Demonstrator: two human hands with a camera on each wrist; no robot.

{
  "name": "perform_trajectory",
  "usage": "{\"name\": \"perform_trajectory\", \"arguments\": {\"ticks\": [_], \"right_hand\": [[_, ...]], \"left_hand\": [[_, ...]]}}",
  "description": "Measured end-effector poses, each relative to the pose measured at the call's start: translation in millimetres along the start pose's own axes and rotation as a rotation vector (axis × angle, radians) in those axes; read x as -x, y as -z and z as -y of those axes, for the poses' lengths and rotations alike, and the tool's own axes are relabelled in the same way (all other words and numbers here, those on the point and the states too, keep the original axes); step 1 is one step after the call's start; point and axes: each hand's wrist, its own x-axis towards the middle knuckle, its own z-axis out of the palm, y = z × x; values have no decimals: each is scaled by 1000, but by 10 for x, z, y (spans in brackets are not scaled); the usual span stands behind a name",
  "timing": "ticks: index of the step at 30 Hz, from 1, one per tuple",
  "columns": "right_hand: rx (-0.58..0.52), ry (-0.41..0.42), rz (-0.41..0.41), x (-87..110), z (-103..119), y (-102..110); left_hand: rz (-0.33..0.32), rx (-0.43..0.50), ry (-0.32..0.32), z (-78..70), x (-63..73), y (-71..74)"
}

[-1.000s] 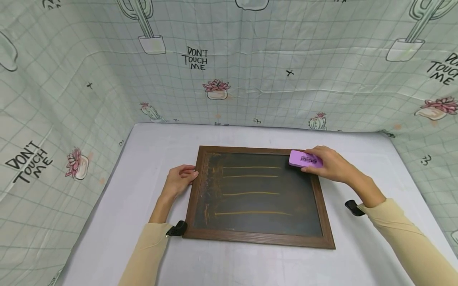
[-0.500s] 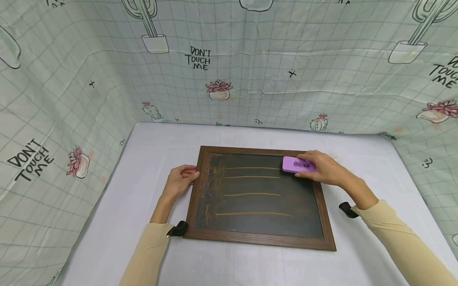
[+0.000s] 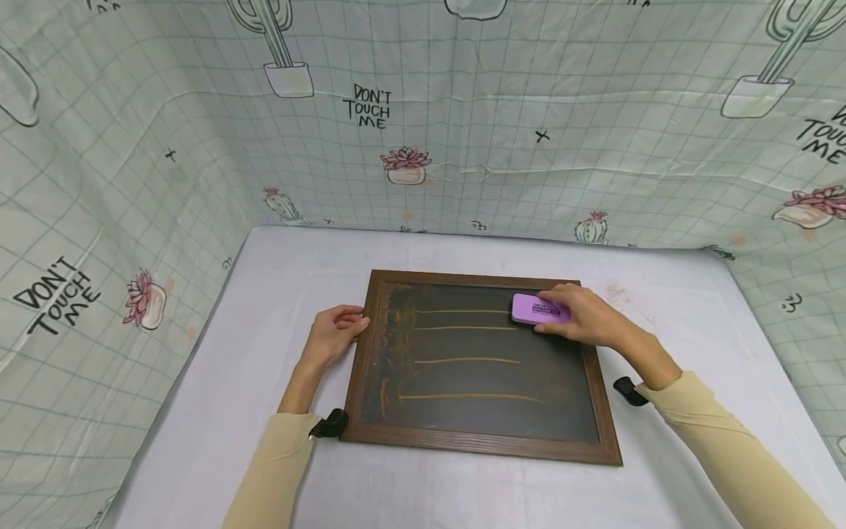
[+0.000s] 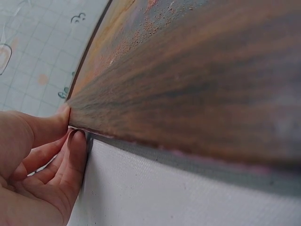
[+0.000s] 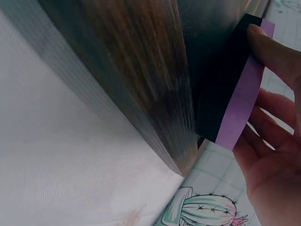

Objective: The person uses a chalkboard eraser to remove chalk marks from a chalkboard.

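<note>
A chalkboard (image 3: 482,422) in a brown wooden frame lies flat on the white table, bearing several horizontal yellow chalk lines and orange smudges along its left side. My left hand (image 3: 327,339) pinches the frame's left edge; in the left wrist view the thumb is at the edge and fingertips (image 4: 76,141) are below it. My right hand (image 3: 587,316) grips a purple eraser (image 3: 525,307) at the board's upper right, over the right end of the top line. In the right wrist view the eraser's black felt (image 5: 225,80) faces the board, thumb on one side, fingers on the other.
The white tabletop (image 3: 463,492) surrounds the board. Orange chalk dust (image 3: 617,292) marks the table beyond its upper right corner. A grid-patterned curtain (image 3: 476,125) with cactus drawings hangs behind and at both sides. Each wrist wears a black camera mount (image 3: 631,391).
The right hand has moved the eraser left and slightly toward me, from the upper right corner onto the end of the top line. The left hand stays on the frame.
</note>
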Motion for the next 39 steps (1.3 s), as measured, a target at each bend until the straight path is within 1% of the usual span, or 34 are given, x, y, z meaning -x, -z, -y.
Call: {"name": "perform_trajectory", "arguments": {"ticks": [7, 20, 29, 39], "right_hand": [[15, -13, 19, -33, 38, 5], [19, -8, 22, -89, 42, -25], [3, 13, 17, -165, 63, -72], [12, -8, 44, -274, 135, -104]], "left_hand": [[5, 0, 3, 4, 5, 22], [3, -17, 5, 9, 16, 40], [8, -15, 13, 5, 15, 17], [12, -7, 8, -14, 9, 11]]}}
